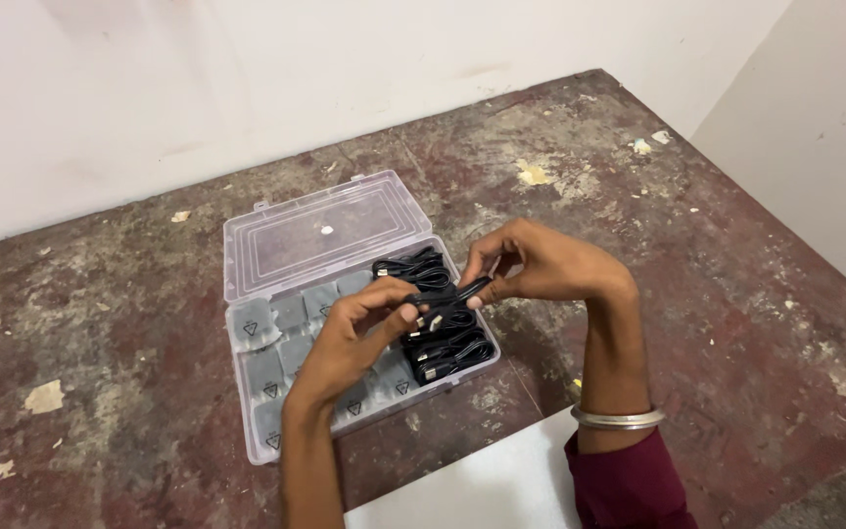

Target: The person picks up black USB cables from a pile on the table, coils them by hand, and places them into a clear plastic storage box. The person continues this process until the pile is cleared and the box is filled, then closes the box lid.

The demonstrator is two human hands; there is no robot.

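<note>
A clear plastic compartment box (247,387) lies open on a worn table, its lid (320,230) folded back flat. Its left compartments hold several small grey bagged items (250,324); the right compartments hold coiled black cables (452,355). My left hand (354,338) and my right hand (536,264) hover over the box's right side and together pinch one black cable (447,292) stretched between their fingertips. A silver bangle sits on my right wrist above a maroon sleeve.
The table (717,294) is dark, scuffed, with flaking paint patches. A white sheet (482,485) lies at the near edge below the box. White walls stand behind and to the right; the table's right edge drops off near the corner.
</note>
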